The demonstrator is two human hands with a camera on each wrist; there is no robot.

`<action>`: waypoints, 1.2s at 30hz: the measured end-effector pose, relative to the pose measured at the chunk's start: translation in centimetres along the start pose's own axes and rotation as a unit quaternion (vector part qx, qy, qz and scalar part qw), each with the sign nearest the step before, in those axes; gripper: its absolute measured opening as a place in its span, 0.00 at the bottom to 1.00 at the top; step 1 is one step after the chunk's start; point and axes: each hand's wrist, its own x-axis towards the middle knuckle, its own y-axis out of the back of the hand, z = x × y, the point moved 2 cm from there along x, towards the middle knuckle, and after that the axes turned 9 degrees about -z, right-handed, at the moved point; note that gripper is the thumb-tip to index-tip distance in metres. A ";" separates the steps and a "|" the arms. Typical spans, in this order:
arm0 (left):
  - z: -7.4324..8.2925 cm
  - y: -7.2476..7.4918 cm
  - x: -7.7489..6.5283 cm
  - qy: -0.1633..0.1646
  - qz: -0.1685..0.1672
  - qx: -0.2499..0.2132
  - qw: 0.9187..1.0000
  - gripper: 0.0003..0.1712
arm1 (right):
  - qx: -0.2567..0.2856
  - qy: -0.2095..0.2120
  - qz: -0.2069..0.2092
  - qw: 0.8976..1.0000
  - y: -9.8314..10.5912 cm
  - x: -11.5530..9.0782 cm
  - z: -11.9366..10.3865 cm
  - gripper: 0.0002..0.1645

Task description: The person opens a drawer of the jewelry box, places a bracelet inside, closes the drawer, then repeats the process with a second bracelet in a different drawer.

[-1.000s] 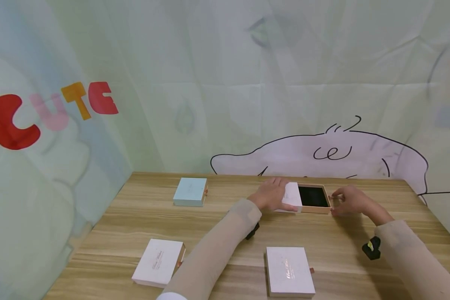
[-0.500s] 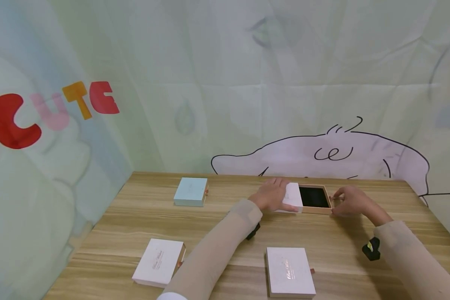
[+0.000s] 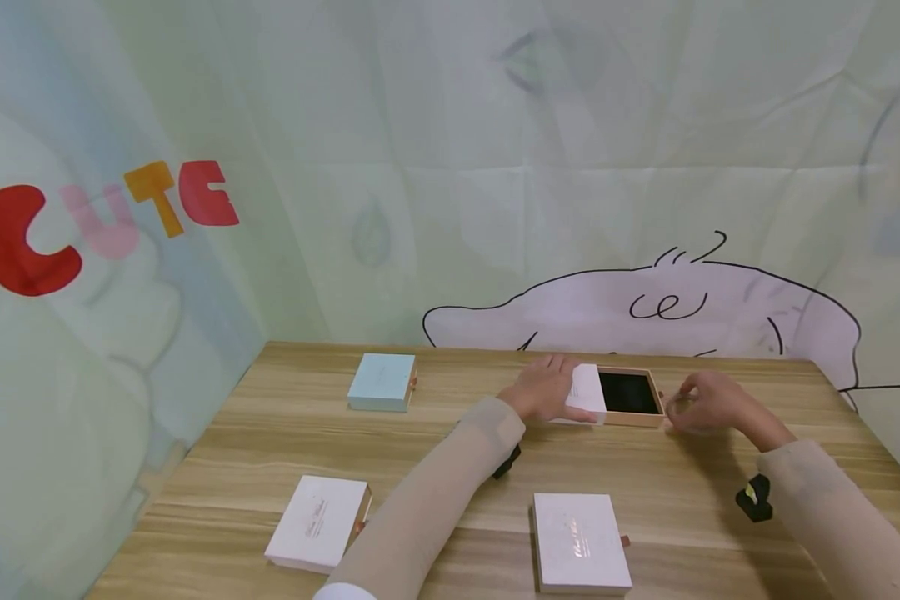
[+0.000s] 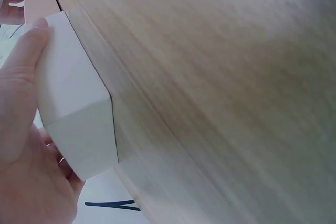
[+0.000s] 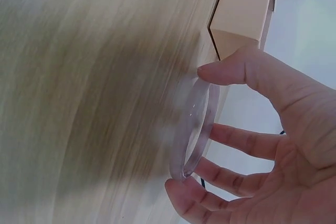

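Observation:
My left hand [image 3: 543, 387] grips the white sleeve [image 3: 588, 393] of a slide-out gift box at the back of the table; the left wrist view shows the thumb along its near side. The peach-edged drawer [image 3: 633, 420] is pulled out to the right, showing a black lining [image 3: 627, 392]. Just right of the drawer, my right hand [image 3: 708, 402] holds a translucent, pale lavender bangle [image 5: 180, 150] between thumb and fingertips. In the right wrist view the bangle stands on edge close to the tabletop; whether it touches the wood I cannot tell.
A pale blue box [image 3: 382, 381] lies at the back left. Two closed white boxes lie nearer: one white box [image 3: 318, 521] front left, another white box [image 3: 579, 542] front centre. A printed curtain [image 3: 390, 208] hangs behind the wooden table [image 3: 450, 475].
My right hand has shifted slightly right, and its fingers have turned at the drawer's end. The left hand and the boxes have stayed in place.

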 end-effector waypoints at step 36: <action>0.0 0.1 -0.2 0.000 0.001 -0.023 1.000 0.58 | 0.021 -0.036 -0.003 0.999 2.2 -1.2 0.0 0.38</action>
